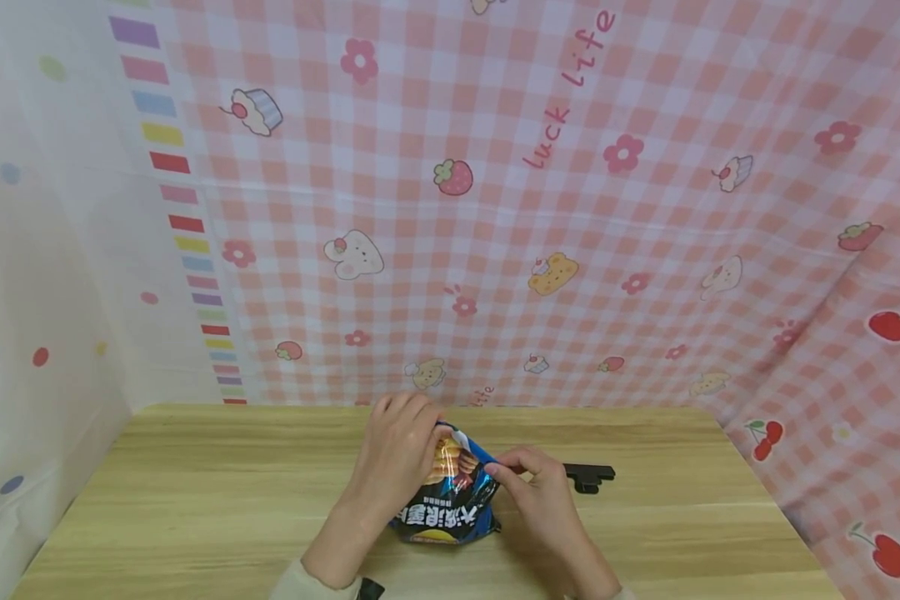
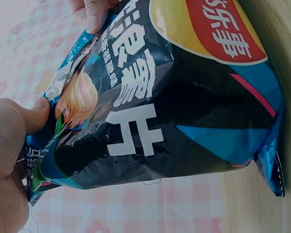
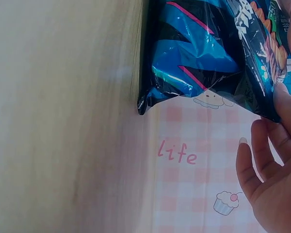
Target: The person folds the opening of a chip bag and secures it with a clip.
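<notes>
A black and blue bag of potato chips (image 1: 450, 500) stands on the wooden table between both hands, its lower end on the tabletop. My left hand (image 1: 397, 450) grips the bag's upper left corner, its thumb against the printed face in the left wrist view. At the upper right corner, my right hand (image 1: 543, 492) pinches the edge between thumb and index finger. The right wrist view shows that hand's other fingers (image 3: 266, 158) loosely bent below the corner. The bag's top edge looks flat, and its back is hidden.
On the wooden table (image 1: 217, 492), a small black object (image 1: 589, 477) of unclear kind lies just beyond the right hand. A pink checkered cloth (image 1: 435, 217) hangs behind the table and along its right side. A white dotted cloth (image 1: 37, 275) hangs on the left.
</notes>
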Available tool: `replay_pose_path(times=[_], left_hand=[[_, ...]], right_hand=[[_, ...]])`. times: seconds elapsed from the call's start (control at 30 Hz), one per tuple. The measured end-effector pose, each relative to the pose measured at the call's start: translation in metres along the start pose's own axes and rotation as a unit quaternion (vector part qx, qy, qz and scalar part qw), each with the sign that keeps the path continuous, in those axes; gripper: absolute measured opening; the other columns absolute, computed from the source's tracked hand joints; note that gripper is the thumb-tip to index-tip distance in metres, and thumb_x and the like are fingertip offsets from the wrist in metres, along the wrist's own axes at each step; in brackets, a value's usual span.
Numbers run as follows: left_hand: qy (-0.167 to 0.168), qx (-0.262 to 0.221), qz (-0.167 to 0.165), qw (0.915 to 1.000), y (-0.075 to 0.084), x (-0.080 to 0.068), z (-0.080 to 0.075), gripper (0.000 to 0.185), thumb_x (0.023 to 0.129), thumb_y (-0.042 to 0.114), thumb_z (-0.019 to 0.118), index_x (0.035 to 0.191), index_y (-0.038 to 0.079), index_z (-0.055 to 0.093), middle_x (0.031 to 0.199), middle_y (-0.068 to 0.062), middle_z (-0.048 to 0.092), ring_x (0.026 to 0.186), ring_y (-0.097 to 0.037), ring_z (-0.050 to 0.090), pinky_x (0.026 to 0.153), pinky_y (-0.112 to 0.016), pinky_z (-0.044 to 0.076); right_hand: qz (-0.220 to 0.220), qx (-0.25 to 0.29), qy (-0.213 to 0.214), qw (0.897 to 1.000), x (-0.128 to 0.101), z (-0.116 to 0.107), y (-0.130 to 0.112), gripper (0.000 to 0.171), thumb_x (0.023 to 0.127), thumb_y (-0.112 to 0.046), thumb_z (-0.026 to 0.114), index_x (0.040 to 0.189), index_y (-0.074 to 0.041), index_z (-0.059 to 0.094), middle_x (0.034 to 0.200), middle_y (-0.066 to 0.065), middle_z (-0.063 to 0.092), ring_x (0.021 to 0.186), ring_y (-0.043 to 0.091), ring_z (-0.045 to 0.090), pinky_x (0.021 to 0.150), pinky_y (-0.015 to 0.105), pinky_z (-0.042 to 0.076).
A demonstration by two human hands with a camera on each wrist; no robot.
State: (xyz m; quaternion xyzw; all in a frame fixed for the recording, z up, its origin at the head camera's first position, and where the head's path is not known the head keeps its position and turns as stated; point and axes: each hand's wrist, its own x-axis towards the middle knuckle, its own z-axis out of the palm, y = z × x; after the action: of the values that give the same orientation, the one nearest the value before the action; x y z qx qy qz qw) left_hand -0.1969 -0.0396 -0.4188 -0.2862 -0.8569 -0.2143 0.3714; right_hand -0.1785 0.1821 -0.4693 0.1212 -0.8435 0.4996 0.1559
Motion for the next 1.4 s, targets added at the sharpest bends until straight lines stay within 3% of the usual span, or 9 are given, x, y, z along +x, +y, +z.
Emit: replay_pose_path(times=[0.5, 0.83, 1.17, 1.4], left_hand=[[0.009, -0.009, 0.006, 0.9999, -0.003, 0.001, -0.002, 0.013, 0.088, 0.013, 0.085, 0.092, 0.008, 0.073, 0.092, -0.003, 0.072, 0.091, -0.023, 0.065, 0.082, -0.038, 0.05], [0.013, -0.006, 0.004, 0.9999, -0.003, 0.0, -0.002, 0.013, 0.088, 0.015, 0.086, 0.094, 0.011, 0.075, 0.094, -0.001, 0.074, 0.092, -0.022, 0.065, 0.081, -0.037, 0.049], [0.008, -0.011, -0.004, 0.9999, -0.001, 0.0, -0.002, 0.014, 0.087, 0.014, 0.086, 0.095, 0.009, 0.076, 0.094, -0.002, 0.074, 0.09, -0.022, 0.066, 0.079, -0.036, 0.049], [0.011, -0.014, -0.006, 0.9998, -0.002, 0.0, -0.003, 0.013, 0.087, 0.014, 0.086, 0.095, 0.01, 0.076, 0.093, -0.002, 0.074, 0.09, -0.022, 0.065, 0.08, -0.036, 0.049]], right_hand=[[0.001, -0.001, -0.008, 1.0, 0.002, 0.0, 0.0, 0.013, 0.09, -0.007, 0.082, 0.087, -0.019, 0.08, 0.087, -0.011, 0.073, 0.082, 0.01, 0.065, 0.076, 0.03, 0.056], [-0.022, -0.071, -0.027, 0.997, 0.005, -0.02, 0.004, 0.017, 0.087, -0.007, 0.085, 0.102, -0.015, 0.08, 0.092, -0.009, 0.074, 0.082, 0.008, 0.066, 0.078, 0.032, 0.058], [-0.074, -0.188, -0.068, 0.977, 0.011, -0.065, 0.025, 0.027, 0.086, -0.013, 0.088, 0.111, -0.014, 0.077, 0.103, 0.001, 0.076, 0.091, 0.019, 0.071, 0.076, 0.042, 0.061], [-0.099, -0.246, -0.089, 0.96, 0.014, -0.09, 0.038, 0.035, 0.081, -0.018, 0.092, 0.111, -0.01, 0.077, 0.114, 0.004, 0.073, 0.106, 0.028, 0.071, 0.086, 0.05, 0.059]])
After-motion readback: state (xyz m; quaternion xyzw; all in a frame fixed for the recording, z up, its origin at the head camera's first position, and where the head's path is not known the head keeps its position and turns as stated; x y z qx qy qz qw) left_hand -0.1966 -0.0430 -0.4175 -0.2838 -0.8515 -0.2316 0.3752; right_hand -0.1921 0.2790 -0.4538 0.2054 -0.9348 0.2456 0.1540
